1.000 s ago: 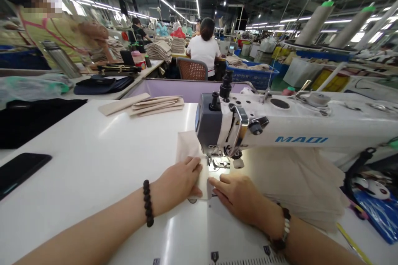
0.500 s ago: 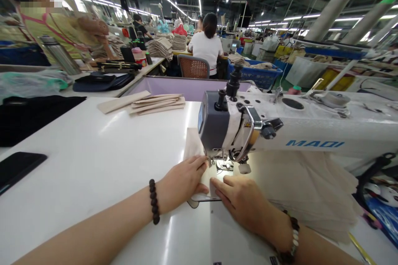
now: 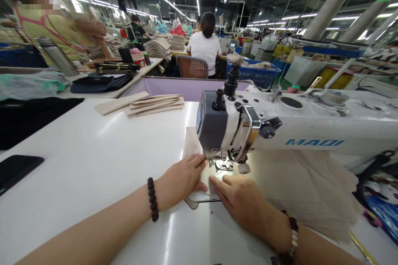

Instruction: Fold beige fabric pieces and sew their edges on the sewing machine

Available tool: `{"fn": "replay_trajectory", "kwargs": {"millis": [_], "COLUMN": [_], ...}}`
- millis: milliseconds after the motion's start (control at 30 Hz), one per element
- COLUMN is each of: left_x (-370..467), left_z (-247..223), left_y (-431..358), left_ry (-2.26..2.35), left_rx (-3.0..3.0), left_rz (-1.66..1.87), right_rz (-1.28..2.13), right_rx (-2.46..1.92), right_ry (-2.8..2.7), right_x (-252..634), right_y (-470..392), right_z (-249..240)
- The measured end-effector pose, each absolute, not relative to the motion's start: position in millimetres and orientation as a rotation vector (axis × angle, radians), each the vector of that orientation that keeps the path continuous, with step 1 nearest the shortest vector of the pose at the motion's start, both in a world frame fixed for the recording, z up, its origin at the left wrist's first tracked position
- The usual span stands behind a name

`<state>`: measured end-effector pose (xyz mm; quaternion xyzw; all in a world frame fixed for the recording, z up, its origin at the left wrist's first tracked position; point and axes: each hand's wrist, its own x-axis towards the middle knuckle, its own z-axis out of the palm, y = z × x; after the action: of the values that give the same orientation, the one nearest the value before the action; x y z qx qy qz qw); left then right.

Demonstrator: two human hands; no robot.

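Observation:
A beige fabric piece (image 3: 191, 143) lies at the needle area of the white and grey sewing machine (image 3: 213, 126). My left hand (image 3: 183, 180) rests on this fabric left of the presser foot, thumb apart from the fingers. My right hand (image 3: 242, 198) presses the fabric's near part with its fingertips, in front of the lit needle plate (image 3: 224, 166); some of its fingers are curled under. A larger stack of beige fabric (image 3: 304, 190) lies under the machine arm, right of my right hand.
Folded beige pieces (image 3: 157, 104) lie at the table's back. Black cloth (image 3: 34, 120) and a phone (image 3: 20, 169) are at the left. A person in white (image 3: 204, 45) sits ahead; another person (image 3: 46, 29) is at the far left. A yellow tool (image 3: 362, 248) lies lower right.
The view has shifted slightly. Both hands stay nearly in place on the fabric, which looks moved only a little, if at all.

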<state>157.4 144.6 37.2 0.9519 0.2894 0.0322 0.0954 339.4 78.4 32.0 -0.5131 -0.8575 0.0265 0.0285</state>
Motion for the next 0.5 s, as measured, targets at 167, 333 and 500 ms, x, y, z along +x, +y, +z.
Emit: {"fn": "replay_trajectory", "kwargs": {"millis": [167,333,500], "left_x": [157.3,156.6,154.2], "left_z": [35.3,33.8,42.5], "left_y": [146.1,147.1,136.1], "left_ry": [0.850,0.838,0.704], "left_rx": [2.836,2.866,2.852], "left_rz": [0.099,0.170,0.139], "right_rz": [0.129,0.110,0.170], "right_rx": [-1.588,-1.601,-1.446], "right_ry": [-2.651,-2.635,-2.684], "right_x": [339.0,338.6,344.3], "right_y": [76.7,76.0,76.1], "right_z": [34.0,32.8,31.3]}}
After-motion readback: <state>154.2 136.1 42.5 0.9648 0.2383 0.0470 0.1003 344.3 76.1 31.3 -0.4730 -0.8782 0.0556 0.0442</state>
